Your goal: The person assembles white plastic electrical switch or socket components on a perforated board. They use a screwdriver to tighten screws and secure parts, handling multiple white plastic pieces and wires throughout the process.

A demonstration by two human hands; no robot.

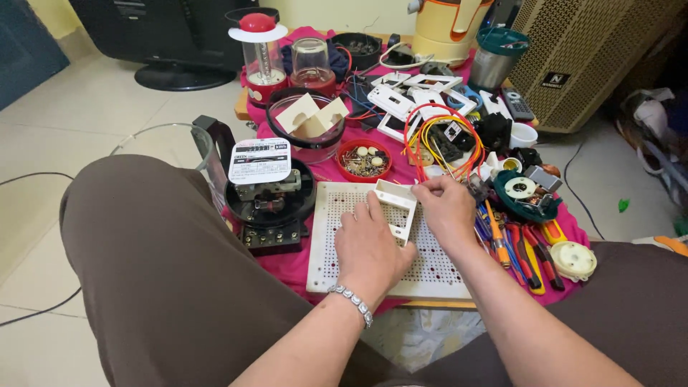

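While both hands steady it at frame centre, the white switch frame [396, 203] sits on the perforated board [337, 236]: left hand [369, 247] pressing flat, right hand [446, 208] pinching its upper edge. Positioning step; alignment with the holes probably needed.

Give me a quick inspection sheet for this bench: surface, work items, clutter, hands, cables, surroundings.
Surface: pink cloth over a low table, crowded.
Work items: white frame lying on white perforated board.
Clutter: electricity meter, red dish of screws, screwdrivers, blender jars, switch plates.
Hands: left hand rests on the frame; right hand pinches its upper corner.
Cables: red, orange and yellow wire loops; black cord on floor.
Surroundings: tiled floor, speaker cabinet, monitor stand.
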